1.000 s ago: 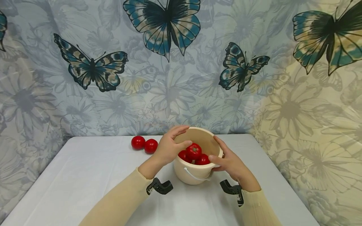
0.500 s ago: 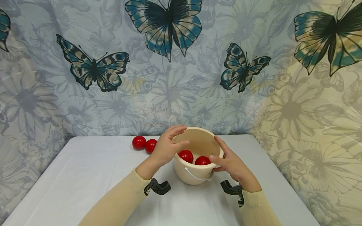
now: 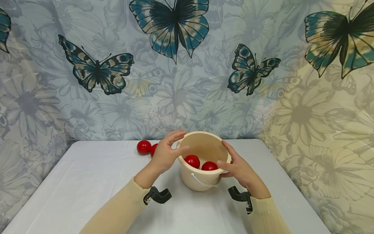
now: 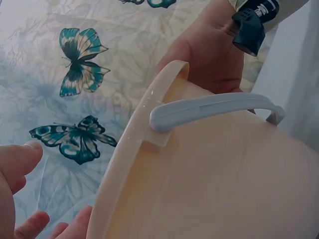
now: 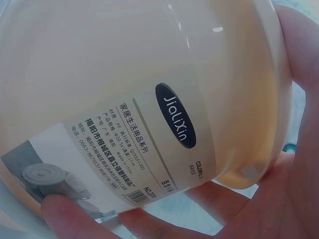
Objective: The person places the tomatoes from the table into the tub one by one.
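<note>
A cream plastic bucket [image 3: 195,180] stands on the table, tipped slightly toward me, its pale handle [image 3: 201,182] hanging at the front. Inside, two red tomatoes [image 3: 209,166] show; the front wall hides the rest of the interior. My right hand [image 3: 241,169] holds the bucket's right side, thumb over the rim and fingers spread along the labelled wall [image 5: 149,144]. My left hand [image 3: 165,152] is at the left rim, fingers relaxed and holding nothing; whether its fingertips touch the rim I cannot tell. Beyond it lie two more tomatoes [image 3: 144,147], one partly hidden by that hand.
A white cloth covers the table [image 3: 96,182]. Its back edge meets a hanging fabric backdrop [image 3: 175,107] printed with butterflies and flowers. Each wrist carries a black camera mount [image 3: 157,195].
The upper tomato in the bucket has dropped out of sight, leaving two visible. My left hand has drawn back to the left, covering more of one outer tomato. The right hand keeps its hold.
</note>
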Motion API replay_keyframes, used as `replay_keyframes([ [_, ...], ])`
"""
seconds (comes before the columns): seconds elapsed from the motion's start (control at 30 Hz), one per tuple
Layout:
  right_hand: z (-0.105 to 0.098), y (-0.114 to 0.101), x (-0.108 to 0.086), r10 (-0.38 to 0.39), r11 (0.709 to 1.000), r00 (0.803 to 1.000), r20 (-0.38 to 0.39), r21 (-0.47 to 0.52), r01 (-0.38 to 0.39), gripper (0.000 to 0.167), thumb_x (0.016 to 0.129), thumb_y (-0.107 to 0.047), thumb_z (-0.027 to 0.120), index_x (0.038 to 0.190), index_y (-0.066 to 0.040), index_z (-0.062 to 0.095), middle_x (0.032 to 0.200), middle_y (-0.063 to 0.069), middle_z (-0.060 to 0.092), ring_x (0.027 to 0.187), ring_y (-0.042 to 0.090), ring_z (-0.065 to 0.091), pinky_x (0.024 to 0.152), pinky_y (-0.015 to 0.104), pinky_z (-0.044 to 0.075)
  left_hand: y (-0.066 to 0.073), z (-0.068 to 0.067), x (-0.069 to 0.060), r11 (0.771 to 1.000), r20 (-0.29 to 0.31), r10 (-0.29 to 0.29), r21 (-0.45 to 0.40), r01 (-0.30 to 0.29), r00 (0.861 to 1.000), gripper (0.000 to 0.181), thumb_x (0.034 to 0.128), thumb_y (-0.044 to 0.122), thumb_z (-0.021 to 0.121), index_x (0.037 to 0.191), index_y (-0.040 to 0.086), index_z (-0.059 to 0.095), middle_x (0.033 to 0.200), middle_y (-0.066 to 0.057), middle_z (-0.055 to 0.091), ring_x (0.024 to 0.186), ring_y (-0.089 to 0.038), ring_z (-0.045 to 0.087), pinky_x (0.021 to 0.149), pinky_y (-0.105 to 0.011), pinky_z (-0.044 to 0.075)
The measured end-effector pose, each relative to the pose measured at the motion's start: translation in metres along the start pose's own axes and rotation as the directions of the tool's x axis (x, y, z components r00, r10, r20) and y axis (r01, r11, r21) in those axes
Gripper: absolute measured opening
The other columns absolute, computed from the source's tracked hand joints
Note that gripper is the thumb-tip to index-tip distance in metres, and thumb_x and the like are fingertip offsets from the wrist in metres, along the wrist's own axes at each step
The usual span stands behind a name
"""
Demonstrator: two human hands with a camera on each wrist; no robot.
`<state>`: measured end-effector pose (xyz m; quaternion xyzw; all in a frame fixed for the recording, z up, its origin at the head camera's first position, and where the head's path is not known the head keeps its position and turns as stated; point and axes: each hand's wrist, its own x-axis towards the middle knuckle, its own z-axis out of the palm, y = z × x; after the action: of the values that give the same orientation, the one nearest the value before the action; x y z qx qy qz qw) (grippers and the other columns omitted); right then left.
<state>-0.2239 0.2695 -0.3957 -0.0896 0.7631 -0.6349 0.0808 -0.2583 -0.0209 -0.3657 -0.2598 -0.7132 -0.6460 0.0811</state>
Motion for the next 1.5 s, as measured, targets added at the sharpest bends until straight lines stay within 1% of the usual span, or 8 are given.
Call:
replay_keyframes([
  [0.2, -0.001, -0.001, 0.000, 0.003, 1.000, 1.000, -0.009, -0.007, -0.003, 0.094, 0.092, -0.026, 0.073, 0.162, -0.024, 0.009, 0.163, 0.015, 0.006, 0.129, 0.052, 0.042, 0.079, 0.061, 0.055, 0.002, -0.008, -0.011, 0.997, -0.020, -0.020, -0.072, 0.018, 1.000, 0.048, 0.0875, 0.007, 0.078, 0.134, 0.010, 0.063, 0.140, -0.006, 0.053, 0.127, -0.022, 0.053, 0.104, -0.038, 0.045],
  [0.27, -0.001, -0.001, 0.000, 0.000, 1.000, 1.000, -0.008, -0.002, 0.000, 0.094, 0.092, -0.026, 0.073, 0.162, -0.024, 0.009, 0.163, 0.015, 0.006, 0.129, 0.053, 0.041, 0.078, 0.061, 0.055, 0.002, -0.012, -0.015, 0.996, -0.016, -0.026, -0.085, 0.024, 1.000, 0.049, 0.0877, 0.009, 0.078, 0.134, 0.010, 0.063, 0.140, -0.005, 0.052, 0.128, -0.023, 0.052, 0.102, -0.038, 0.047],
  [0.4, -0.001, 0.001, 0.001, -0.004, 1.000, 1.000, -0.005, 0.008, 0.004, 0.094, 0.092, -0.025, 0.073, 0.162, -0.023, 0.009, 0.163, 0.015, 0.005, 0.130, 0.053, 0.040, 0.078, 0.061, 0.055, 0.000, -0.022, -0.025, 0.997, -0.013, -0.034, -0.072, 0.033, 0.999, 0.049, 0.0880, 0.011, 0.078, 0.134, 0.012, 0.062, 0.141, -0.002, 0.051, 0.129, -0.023, 0.052, 0.107, -0.046, 0.041],
  [0.5, 0.000, 0.002, 0.001, -0.003, 1.000, 1.000, -0.007, 0.013, 0.003, 0.093, 0.092, -0.024, 0.073, 0.162, -0.024, 0.010, 0.163, 0.014, 0.006, 0.131, 0.053, 0.039, 0.078, 0.061, 0.055, -0.003, -0.033, -0.034, 0.998, -0.027, -0.051, -0.043, 0.050, 0.998, 0.049, 0.0881, 0.010, 0.078, 0.135, 0.013, 0.062, 0.141, 0.000, 0.051, 0.128, -0.022, 0.052, 0.108, -0.046, 0.039],
  [0.67, 0.000, 0.001, 0.001, -0.005, 1.000, 1.000, -0.002, 0.025, 0.006, 0.093, 0.092, -0.024, 0.073, 0.162, -0.025, 0.010, 0.163, 0.015, 0.006, 0.132, 0.055, 0.037, 0.079, 0.063, 0.054, -0.014, -0.057, -0.048, 0.996, -0.064, -0.085, -0.004, 0.085, 0.994, 0.051, 0.0883, 0.010, 0.077, 0.136, 0.010, 0.059, 0.141, -0.004, 0.051, 0.129, -0.025, 0.050, 0.096, -0.032, 0.051],
  [0.97, 0.001, -0.001, 0.000, 0.015, 1.000, 0.999, -0.030, -0.017, -0.015, 0.094, 0.091, -0.028, 0.074, 0.161, -0.025, 0.012, 0.162, 0.015, 0.010, 0.130, 0.053, 0.040, 0.078, 0.063, 0.054, -0.030, -0.093, -0.065, 0.994, -0.113, -0.111, 0.004, 0.112, 0.987, 0.052, 0.0892, 0.004, 0.075, 0.138, 0.003, 0.056, 0.140, -0.011, 0.049, 0.130, -0.032, 0.048, 0.092, -0.022, 0.050],
  [1.33, 0.001, -0.001, -0.001, 0.003, 1.000, 1.000, -0.017, -0.012, -0.003, 0.095, 0.091, -0.028, 0.074, 0.162, -0.023, 0.010, 0.163, 0.016, 0.008, 0.130, 0.055, 0.039, 0.076, 0.061, 0.056, -0.042, -0.123, -0.078, 0.972, -0.180, -0.236, -0.025, 0.235, 0.955, 0.061, 0.0906, 0.014, 0.076, 0.145, 0.006, 0.049, 0.150, -0.009, 0.039, 0.136, -0.033, 0.041, 0.088, -0.023, 0.053],
  [1.5, 0.001, -0.001, -0.002, -0.001, 1.000, 1.000, -0.008, 0.001, 0.001, 0.095, 0.091, -0.026, 0.073, 0.162, -0.024, 0.010, 0.163, 0.017, 0.007, 0.130, 0.055, 0.039, 0.076, 0.061, 0.055, -0.057, -0.136, -0.085, 0.945, -0.209, -0.326, -0.046, 0.323, 0.922, 0.069, 0.0903, 0.021, 0.077, 0.149, 0.008, 0.043, 0.152, -0.013, 0.037, 0.122, -0.022, 0.057, 0.088, -0.023, 0.054],
])
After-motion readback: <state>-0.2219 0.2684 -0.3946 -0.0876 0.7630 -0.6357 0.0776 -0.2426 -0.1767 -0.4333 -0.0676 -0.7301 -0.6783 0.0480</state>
